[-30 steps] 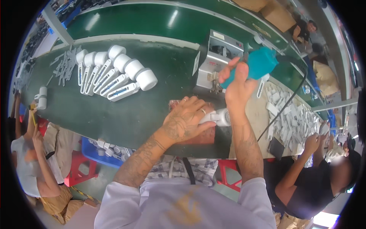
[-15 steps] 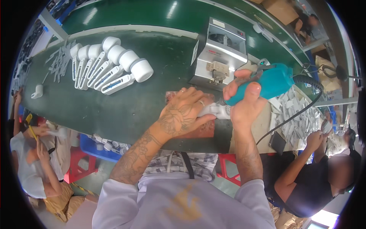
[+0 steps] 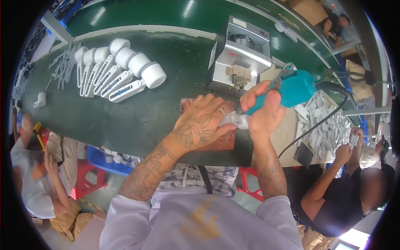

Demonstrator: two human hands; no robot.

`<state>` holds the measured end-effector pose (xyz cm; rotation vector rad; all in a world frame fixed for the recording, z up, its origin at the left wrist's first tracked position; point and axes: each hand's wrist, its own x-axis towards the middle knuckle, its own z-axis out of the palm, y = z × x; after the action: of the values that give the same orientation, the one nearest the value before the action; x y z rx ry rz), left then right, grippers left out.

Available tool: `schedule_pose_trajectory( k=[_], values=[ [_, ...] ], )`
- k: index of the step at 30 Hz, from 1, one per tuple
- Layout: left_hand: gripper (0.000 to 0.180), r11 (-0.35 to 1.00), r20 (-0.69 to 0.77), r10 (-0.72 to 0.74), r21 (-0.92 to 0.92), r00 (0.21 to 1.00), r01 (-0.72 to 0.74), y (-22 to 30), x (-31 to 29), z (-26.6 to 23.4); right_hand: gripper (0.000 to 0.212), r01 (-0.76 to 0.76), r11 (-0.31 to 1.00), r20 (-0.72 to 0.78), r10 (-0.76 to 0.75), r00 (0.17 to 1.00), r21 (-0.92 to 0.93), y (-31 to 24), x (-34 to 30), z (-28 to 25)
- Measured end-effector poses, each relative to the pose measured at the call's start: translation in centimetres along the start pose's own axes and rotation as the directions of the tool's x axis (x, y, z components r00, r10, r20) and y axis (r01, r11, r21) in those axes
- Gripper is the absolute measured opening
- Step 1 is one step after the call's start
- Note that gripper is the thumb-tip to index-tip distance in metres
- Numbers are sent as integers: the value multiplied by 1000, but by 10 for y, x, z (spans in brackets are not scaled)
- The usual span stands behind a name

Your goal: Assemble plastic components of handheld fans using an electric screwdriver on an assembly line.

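My left hand (image 3: 202, 121) presses a small white plastic part (image 3: 238, 121) down on a reddish pad (image 3: 221, 144) at the table's near edge. Its fingers are closed round the part and cover most of it. In my right hand (image 3: 266, 112) is a teal electric screwdriver (image 3: 298, 90), tilted so its tip end points down and left at the part. Whether the bit touches a screw is hidden by my fingers. Left of my hands, several white long-handled pieces with round heads (image 3: 135, 64) lie fanned in a row.
A silver metal machine (image 3: 237, 60) stands just beyond my right hand. Loose white pieces (image 3: 318, 121) pile up at right, near a dark phone (image 3: 303, 155) and the screwdriver's black cable (image 3: 318, 128). Thin grey strips (image 3: 64, 68) lie far left. Co-workers sit at both sides.
My right hand and the screwdriver have shifted slightly left, toward the white part. My left hand keeps its hold. The co-workers' hands at both sides have moved.
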<state>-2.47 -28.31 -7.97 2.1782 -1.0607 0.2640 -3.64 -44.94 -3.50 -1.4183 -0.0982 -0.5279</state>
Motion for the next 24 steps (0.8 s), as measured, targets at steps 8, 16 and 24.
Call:
schedule_pose_trajectory(
  k=[8, 16, 24],
  values=[
    [43, 1000, 12, 1, -5, 1000, -1, 0, -1, 1, 62, 32, 989, -24, -35, 999, -142, -13, 13, 1],
    [36, 999, 37, -19, -34, 999, 20, 1, -3, -1, 46, 226, 968, -33, -231, 972, -112, 9, 52, 19],
    [35, 1000, 37, -17, -10, 999, 18, -5, -8, 2, 50, 24, 989, -57, -32, 998, -148, -9, 38, 27]
  ],
)
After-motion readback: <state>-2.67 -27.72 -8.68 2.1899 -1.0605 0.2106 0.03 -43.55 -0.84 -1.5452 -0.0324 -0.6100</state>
